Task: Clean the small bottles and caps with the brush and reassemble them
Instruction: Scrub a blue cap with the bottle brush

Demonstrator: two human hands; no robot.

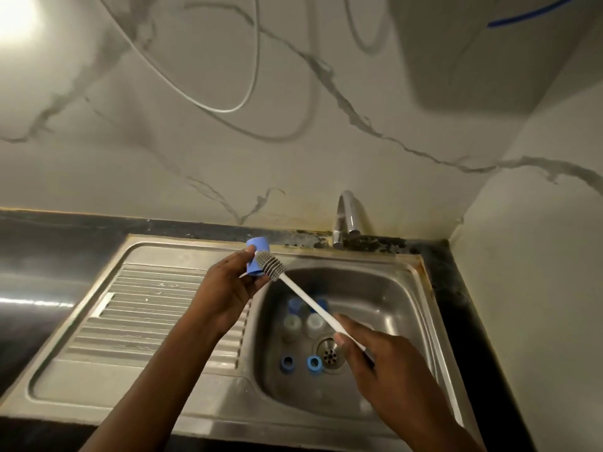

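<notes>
Blue cap [255,256] was raised over the sink [391,305], grey-bristled brush [303,296] against it; clear bottles [292,324] and blue caps [314,363] lay below.

Blue cap [257,260], grey-bristled white brush [295,293], steel sink [385,288], grey-veined white wall [228,158]

Counted: 1 brush [303,296] | 2 pale bottles [292,324] | 5 blue caps [314,362], 4 lay in the basin [375,308] | 1 tap [347,216]
</notes>
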